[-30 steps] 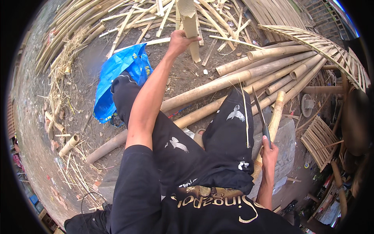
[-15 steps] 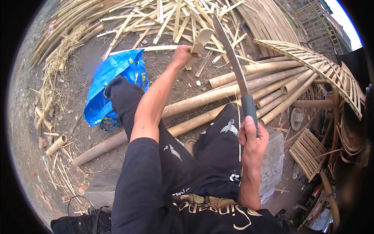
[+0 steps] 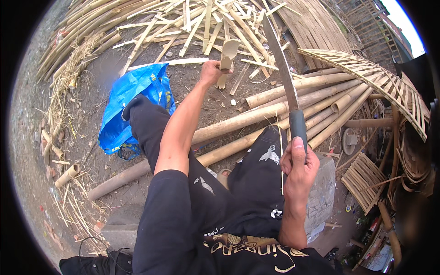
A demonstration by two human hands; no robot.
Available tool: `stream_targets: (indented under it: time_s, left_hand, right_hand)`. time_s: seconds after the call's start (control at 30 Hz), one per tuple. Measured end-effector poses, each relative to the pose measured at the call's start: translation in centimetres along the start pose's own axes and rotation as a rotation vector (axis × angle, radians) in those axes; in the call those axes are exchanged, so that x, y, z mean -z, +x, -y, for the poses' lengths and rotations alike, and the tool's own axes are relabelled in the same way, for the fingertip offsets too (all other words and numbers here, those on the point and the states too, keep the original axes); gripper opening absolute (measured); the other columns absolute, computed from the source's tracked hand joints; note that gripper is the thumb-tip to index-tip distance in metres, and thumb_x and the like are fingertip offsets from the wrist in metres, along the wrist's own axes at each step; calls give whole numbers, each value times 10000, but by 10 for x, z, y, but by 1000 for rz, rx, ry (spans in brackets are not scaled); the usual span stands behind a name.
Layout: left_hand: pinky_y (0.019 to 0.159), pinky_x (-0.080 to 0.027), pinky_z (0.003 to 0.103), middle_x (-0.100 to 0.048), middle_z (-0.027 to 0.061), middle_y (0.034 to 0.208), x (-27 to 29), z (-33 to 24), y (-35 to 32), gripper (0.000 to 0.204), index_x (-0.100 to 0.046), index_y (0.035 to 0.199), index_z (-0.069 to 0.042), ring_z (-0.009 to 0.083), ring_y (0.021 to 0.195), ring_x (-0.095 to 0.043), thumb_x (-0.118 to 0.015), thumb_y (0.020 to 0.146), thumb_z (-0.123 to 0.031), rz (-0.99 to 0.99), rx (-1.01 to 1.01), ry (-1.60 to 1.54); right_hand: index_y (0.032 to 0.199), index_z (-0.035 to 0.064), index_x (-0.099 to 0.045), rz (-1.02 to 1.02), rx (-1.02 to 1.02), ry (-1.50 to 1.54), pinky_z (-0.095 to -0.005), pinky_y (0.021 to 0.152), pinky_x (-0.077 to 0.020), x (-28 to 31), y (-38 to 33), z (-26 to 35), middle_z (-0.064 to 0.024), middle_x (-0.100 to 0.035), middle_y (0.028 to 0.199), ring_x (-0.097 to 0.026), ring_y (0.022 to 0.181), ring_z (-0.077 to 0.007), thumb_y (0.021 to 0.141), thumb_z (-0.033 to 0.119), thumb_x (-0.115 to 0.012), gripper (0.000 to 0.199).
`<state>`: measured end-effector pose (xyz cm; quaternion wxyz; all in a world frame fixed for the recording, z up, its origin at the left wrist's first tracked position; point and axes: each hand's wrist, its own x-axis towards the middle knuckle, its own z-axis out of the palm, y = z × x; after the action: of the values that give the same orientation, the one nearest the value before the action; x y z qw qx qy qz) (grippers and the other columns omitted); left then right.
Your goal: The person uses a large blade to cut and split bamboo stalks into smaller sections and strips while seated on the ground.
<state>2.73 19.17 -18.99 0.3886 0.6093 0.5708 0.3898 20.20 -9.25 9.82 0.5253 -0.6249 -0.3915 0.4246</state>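
My left hand (image 3: 211, 73), arm stretched forward, is closed around a split piece of bamboo (image 3: 228, 54) held roughly upright. Its fingers are partly hidden behind the wrist and the piece. In my right hand (image 3: 299, 165) is a machete (image 3: 284, 68) with a long dark blade and a black handle. The thumb lies along the handle, and the blade points up and away, apart from the bamboo piece. Beneath the machete, long bamboo poles (image 3: 256, 110) lie across the ground in front of my legs.
A blue bag (image 3: 133, 101) lies beside my left leg. Many split bamboo strips (image 3: 197, 34) are scattered ahead, with more poles (image 3: 82, 23) at the far left. On the right are a woven bamboo panel (image 3: 366, 68), a small slatted piece (image 3: 363, 182) and a stone block (image 3: 321, 195).
The split bamboo piece in my left hand has shifted left and turned more upright. My right hand and the machete have moved slightly right, with the blade raised a little.
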Motion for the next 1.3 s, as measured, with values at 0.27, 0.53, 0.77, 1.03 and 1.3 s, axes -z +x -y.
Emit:
stream_targets:
  time_s: [0.27, 0.53, 0.77, 1.03, 1.3]
  left_hand:
    - [680, -534, 335, -769, 51, 802, -8, -9, 7, 309, -824, 922, -184, 153, 691, -696, -915, 678, -350, 16, 30, -6]
    - [699, -532, 368, -769, 66, 825, -6, -16, 5, 346, -822, 932, -192, 182, 710, -707, -914, 671, -399, 44, 47, 17]
    - [688, -541, 355, -760, 95, 789, -1, -15, 4, 377, -812, 896, -109, 180, 697, -712, -908, 686, -408, 45, 9, 59]
    - [691, -544, 360, -758, 96, 780, -1, -17, 7, 377, -814, 907, -119, 183, 694, -713, -909, 684, -407, 36, -1, 88]
    - [705, -535, 381, -761, 98, 827, -7, -17, 6, 386, -817, 940, -173, 235, 720, -713, -911, 657, -418, 54, 41, 53]
  right_hand:
    - [752, 73, -502, 128, 143, 150, -233, 441, -212, -40, 20, -6, 77, -376, 572, -326, 486, -11, 1022, 271, -600, 349]
    - [710, 78, -507, 134, 74, 81, -240, 450, -227, -60, 43, -46, 74, -420, 570, -345, 498, -9, 1017, 287, -606, 384]
    - [727, 74, -518, 134, 58, 74, -235, 451, -243, -60, 44, -54, 70, -437, 580, -363, 508, -8, 1013, 299, -610, 375]
    - [745, 76, -527, 160, 49, 34, -234, 450, -244, -65, 42, -57, 79, -430, 580, -362, 507, -6, 1014, 291, -606, 353]
    - [782, 50, -573, 147, 52, -28, -238, 463, -272, -64, 43, -62, 65, -452, 611, -382, 529, -15, 1012, 287, -610, 332]
